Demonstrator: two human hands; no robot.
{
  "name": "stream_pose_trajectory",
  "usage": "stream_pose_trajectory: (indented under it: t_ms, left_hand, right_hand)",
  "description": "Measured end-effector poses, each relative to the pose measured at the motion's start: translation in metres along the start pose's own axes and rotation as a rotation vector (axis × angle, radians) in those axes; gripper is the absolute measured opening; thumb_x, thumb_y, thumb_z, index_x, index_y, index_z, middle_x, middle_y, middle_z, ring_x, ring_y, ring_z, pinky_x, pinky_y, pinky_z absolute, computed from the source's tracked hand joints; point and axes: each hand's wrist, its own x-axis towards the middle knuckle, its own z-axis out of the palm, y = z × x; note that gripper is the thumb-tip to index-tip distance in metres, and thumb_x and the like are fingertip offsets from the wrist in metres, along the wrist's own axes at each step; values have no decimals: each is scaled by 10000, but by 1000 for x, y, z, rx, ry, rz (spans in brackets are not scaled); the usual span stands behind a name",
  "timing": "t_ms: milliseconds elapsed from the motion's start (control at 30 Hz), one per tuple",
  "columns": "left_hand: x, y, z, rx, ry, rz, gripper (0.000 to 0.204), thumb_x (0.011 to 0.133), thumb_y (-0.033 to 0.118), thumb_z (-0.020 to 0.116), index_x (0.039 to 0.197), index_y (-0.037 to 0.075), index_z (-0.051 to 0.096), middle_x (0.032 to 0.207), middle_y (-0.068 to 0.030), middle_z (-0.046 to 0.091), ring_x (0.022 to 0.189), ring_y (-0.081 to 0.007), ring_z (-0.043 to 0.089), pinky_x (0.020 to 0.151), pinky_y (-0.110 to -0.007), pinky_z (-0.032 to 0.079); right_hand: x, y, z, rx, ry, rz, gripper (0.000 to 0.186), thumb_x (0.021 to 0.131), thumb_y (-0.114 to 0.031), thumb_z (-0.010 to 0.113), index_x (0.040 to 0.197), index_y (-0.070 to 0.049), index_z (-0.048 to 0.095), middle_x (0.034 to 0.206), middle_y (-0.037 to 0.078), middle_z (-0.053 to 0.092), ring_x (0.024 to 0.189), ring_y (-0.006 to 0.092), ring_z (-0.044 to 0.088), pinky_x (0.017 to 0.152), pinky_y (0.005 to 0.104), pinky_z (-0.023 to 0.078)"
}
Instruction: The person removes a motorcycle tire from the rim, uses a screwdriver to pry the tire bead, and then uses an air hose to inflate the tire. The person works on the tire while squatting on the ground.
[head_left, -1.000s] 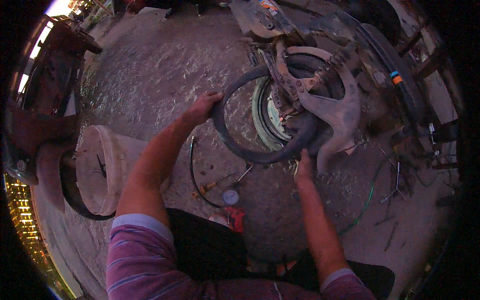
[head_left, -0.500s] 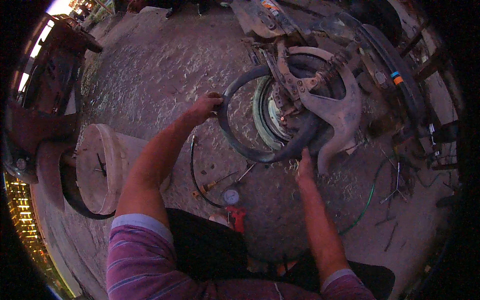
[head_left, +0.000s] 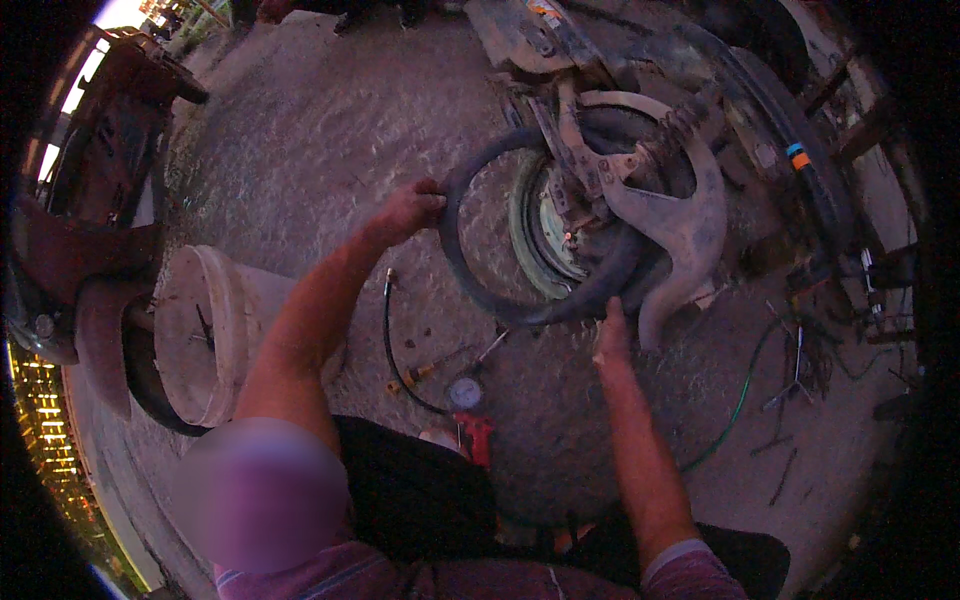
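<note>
**A:** Where are my hands?

**B:** Your left hand is curled closed over the upper left arc of the black rubber tube, fingers wrapped on the rubber. Your right hand is pressed against the tube's lower edge; I can't tell whether its fingers close round the rubber or only push on it.

**A:** I see the tube as a loop hanging round the scooter wheel, which lies on its side on the ground, with the pale swing-arm casting crossing over it.

**B:** Agreed. My judgement: I'd keep the two hands well apart on the loop, as they are, so the rubber stays round and doesn't fold. I'd work it evenly along the rim, and watch the bracket edges by the hub, which could pinch or nick it.

**A:** Count for me, going outward.

**B:** One tube, one wheel, one casting. Just below your hands, one round pressure gauge on one black hose, and one red-handled tool beside the gauge. One thin metal tool lies near the hose. To the right, one green cable curves over the ground amid loose wires I can't count.

**A:** And on the left?

**B:** One pale bucket tipped on its side, with one dark tyre against it, near a rusty vehicle body.
</note>
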Motion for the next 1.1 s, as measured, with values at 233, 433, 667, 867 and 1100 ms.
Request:
stream_pose_trajectory:
  t_ms: [233, 433, 667, 867, 1100]
  left_hand:
    - [4, 27, 37, 469, 3, -391, 387, 912, 285, 640, 1171, -3, 652, 1039, -176, 717, 962, -282, 699, 854, -421, 548]
    - [-25, 71, 144, 373, -298, 172, 493, 947, 432, 631, 1213, 17, 617, 1088, -160, 718, 956, -336, 701, 829, -461, 546]
    - [-35, 102, 158, 451, -487, -24, 500, 848, 332, 686, 1261, 62, 608, 1100, -213, 689, 1059, -404, 650, 919, -491, 512]
    - [-77, 142, 165, 523, -215, -115, 420, 832, 274, 703, 1179, 48, 632, 1048, -221, 692, 1000, -405, 668, 853, -486, 535]
    - [-113, 149, 139, 214, 17, -123, 403, 838, 311, 734, 1082, 4, 643, 934, -202, 681, 875, -329, 682, 787, -430, 525]
  right_hand:
    - [6, -9, -29, 454, -107, 260, 596, 978, -433, 616, 1389, -9, 532, 1354, 45, 572, 1189, 206, 541, 1067, 359, 381]
    - [-14, 7, 6, -399, 271, 118, 552, 961, -454, 624, 1266, 6, 626, 1219, 74, 640, 1040, 192, 593, 891, 352, 471]
    - [-99, -18, 58, -587, -60, 40, 455, 922, -404, 686, 1046, 34, 681, 903, 73, 695, 765, 225, 635, 718, 348, 502]
    - [-96, -90, 108, -799, -87, 51, 541, 884, -454, 726, 1052, 55, 654, 979, 141, 698, 904, 287, 663, 834, 426, 506]
    - [-100, -110, 124, -399, -287, -41, 412, 899, -320, 734, 1114, 18, 639, 1072, 105, 675, 908, 262, 661, 802, 406, 526]
